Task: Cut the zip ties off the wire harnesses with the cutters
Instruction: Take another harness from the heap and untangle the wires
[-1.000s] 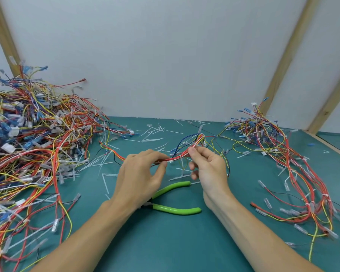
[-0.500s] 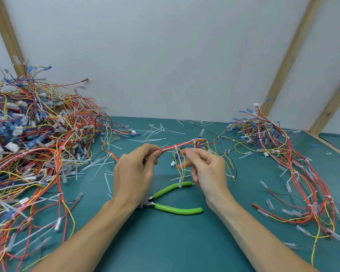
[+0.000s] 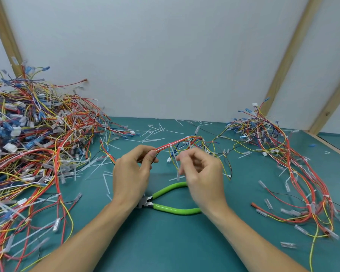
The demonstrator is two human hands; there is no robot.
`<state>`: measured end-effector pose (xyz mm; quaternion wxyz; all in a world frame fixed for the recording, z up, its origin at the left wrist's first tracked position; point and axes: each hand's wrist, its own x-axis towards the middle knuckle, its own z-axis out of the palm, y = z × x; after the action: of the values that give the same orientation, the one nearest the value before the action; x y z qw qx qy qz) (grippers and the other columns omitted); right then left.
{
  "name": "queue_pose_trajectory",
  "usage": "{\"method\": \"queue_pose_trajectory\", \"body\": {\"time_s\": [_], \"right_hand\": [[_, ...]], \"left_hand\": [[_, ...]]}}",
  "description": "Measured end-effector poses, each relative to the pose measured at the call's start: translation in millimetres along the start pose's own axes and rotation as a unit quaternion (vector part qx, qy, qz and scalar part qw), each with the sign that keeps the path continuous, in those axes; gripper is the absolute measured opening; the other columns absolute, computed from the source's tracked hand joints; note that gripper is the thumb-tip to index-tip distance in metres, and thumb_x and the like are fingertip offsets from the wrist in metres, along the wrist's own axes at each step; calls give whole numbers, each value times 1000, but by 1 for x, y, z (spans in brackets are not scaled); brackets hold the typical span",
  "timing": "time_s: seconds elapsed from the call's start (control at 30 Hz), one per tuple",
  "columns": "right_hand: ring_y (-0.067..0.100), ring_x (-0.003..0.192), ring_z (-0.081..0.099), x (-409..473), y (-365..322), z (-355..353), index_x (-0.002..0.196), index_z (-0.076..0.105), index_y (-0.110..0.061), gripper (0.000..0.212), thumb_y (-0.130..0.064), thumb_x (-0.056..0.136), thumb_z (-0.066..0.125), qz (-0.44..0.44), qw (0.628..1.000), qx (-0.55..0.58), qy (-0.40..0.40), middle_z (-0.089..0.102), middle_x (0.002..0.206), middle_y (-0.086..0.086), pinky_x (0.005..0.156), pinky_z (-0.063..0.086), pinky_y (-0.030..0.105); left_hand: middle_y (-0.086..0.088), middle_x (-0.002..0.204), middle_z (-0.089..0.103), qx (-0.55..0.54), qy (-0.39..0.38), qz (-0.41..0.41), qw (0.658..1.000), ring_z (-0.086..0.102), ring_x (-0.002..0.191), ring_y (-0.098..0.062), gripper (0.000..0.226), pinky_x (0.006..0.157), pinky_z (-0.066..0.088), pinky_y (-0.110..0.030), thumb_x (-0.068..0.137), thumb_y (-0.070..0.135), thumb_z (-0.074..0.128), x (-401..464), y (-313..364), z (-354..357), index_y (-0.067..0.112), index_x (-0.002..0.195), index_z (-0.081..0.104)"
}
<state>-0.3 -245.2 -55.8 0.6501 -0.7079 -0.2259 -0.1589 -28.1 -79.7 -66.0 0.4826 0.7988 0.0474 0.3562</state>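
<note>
One harness in hand: a red-wired wire harness (image 3: 182, 143) is held up above the middle of the table (image 3: 165, 242); a white zip tie (image 3: 170, 146) on it looks uncut.
Left hand: the left hand (image 3: 133, 173) pinches the red bundle between thumb and fingertips, clamped on the wires just left of that tie.
Right hand: the right hand (image 3: 201, 171) is blurred, fingers curled near the harness's loose yellow and blue strands; whether it grips a wire cannot be told.
Cutters: the green-handled cutters (image 3: 171, 203) lie on the table beneath both wrists, handles spread, in neither hand.
Cut ties: many white zip tie offcuts (image 3: 153, 132) lie scattered toward the table's far edge and left of the hands, so a good number appear already cut.
Left pile: a big heap of harnesses (image 3: 31, 144) covers the left side of the table, white ties visible on it; likely the stock left to do.
Right pile: a smaller, looser pile (image 3: 283, 163) runs along the right side; probably the finished ones.
Progress: judged early to midway, since the left heap far outweighs the right.
</note>
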Motion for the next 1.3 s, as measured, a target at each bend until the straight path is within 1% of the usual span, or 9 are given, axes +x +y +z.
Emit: {"method": "queue_pose_trajectory", "body": {"time_s": [0.1, 0.23, 0.33, 0.5, 0.63, 0.77, 1.0, 1.17, 1.3], "right_hand": [[5, 53, 61, -7, 5, 11, 97, 76, -21, 15, -17, 98, 62, 66, 996, -11, -62, 77, 80, -4, 56, 49, 20], [10, 59, 64, 1, 7, 9, 109, 75, -24, 16, -16, 100, 65, 120, 992, 22, -40, 78, 98, -4, 52, 45, 22], [10, 62, 62, 3, 6, 7, 106, 75, -17, 11, -14, 100, 67, 129, 988, 73, -49, 76, 94, 2, 48, 45, 25], [7, 63, 61, 7, 5, 5, 100, 77, -12, 9, -17, 97, 71, 162, 978, 125, -31, 73, 80, -6, 46, 47, 22], [7, 59, 59, 11, 7, 1, 87, 75, -14, 10, -19, 95, 73, 187, 973, 136, 0, 69, 70, -3, 45, 44, 20], [6, 57, 60, 20, 7, -9, 86, 78, -14, 13, -21, 96, 73, 207, 965, 152, 54, 72, 75, 2, 44, 46, 19], [4, 57, 56, 28, 8, -20, 82, 81, -17, 15, -22, 94, 74, 248, 940, 210, 101, 69, 81, 3, 45, 44, 19], [8, 59, 58, 24, 4, -14, 99, 81, -17, 17, -26, 99, 67, 244, 952, 183, 30, 78, 95, -1, 45, 45, 20], [10, 63, 60, 14, 2, -5, 110, 77, -12, 17, -13, 100, 64, 229, 957, 158, -82, 79, 107, 3, 46, 46, 20]], "left_hand": [[13, 77, 73, -15, -4, 6, 1000, 67, 64, -11, 15, 71, 57, -42, 98, 21, 64, -1, 2, 0, 32, 89, 68], [12, 79, 74, -46, -24, 21, 998, 71, 70, -13, 15, 75, 58, -40, 96, 17, 66, -2, 8, -1, 30, 91, 71], [12, 83, 76, -66, -80, 33, 994, 73, 75, -14, 13, 77, 59, -36, 93, 14, 71, -4, 11, 1, 25, 94, 75], [16, 91, 76, -55, -111, 72, 990, 73, 87, -8, 16, 82, 56, -24, 91, 12, 73, -4, 11, 1, 23, 100, 80], [18, 98, 74, -1, -131, 124, 984, 70, 94, -8, 19, 83, 55, -30, 93, 17, 69, -5, 11, 2, 27, 106, 78], [20, 86, 73, 85, -81, 112, 987, 67, 83, -1, 17, 76, 53, -29, 92, 36, 61, -3, 9, -4, 29, 95, 76], [15, 78, 66, 114, -113, 131, 978, 61, 75, -9, 9, 76, 50, -41, 94, 28, 65, 0, 9, -6, 26, 88, 71], [12, 70, 64, 86, -83, 87, 989, 58, 68, -13, 11, 64, 50, -40, 98, 22, 64, 1, 2, -3, 27, 88, 67], [11, 70, 63, 16, -82, 69, 994, 59, 69, -16, 13, 66, 50, -40, 100, 24, 58, 0, 4, -2, 26, 90, 66]]}}
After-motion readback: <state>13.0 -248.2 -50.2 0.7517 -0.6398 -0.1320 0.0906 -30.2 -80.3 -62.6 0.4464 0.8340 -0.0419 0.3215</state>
